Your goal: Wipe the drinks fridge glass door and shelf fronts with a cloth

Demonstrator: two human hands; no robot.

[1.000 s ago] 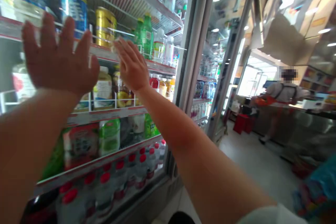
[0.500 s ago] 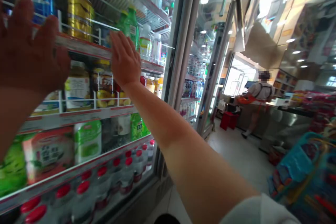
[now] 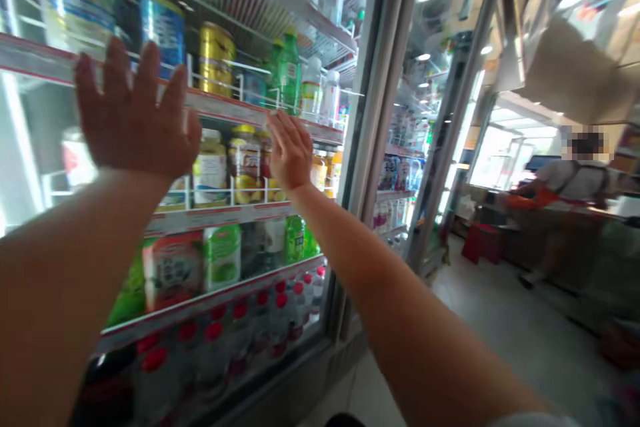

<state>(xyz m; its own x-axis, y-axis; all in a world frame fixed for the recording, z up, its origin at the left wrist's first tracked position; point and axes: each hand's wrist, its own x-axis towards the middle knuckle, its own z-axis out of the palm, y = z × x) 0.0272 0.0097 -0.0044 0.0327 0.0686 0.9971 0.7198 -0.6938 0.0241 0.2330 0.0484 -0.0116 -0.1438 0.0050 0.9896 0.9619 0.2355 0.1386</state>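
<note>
My left hand [image 3: 135, 113] is raised with its fingers spread, holding nothing, in front of the upper shelf of a lit drinks cooler. Nearest to it are a blue can [image 3: 163, 30] and a large clear tub [image 3: 75, 0]. My right hand [image 3: 290, 150] stretches forward with fingers extended and close together, also bare. Beyond it stand a green bottle [image 3: 289, 73] and a yellow-capped jar [image 3: 245, 160]. A gold can [image 3: 217, 59] sits between the two hands. Whether either palm touches a glass pane, I cannot tell.
Several red-capped bottles [image 3: 240, 330] fill the bottom shelf, below a red-and-white package [image 3: 173, 270]. A metal door frame [image 3: 380, 113] borders the cooler on the right. Farther right, a person [image 3: 583, 177] stands at a counter near a red stool [image 3: 483, 240].
The view has swung left, so the cooler and the person appear farther right. My left hand now shows whole, with its fingers spread. Both hands remain raised before the shelves.
</note>
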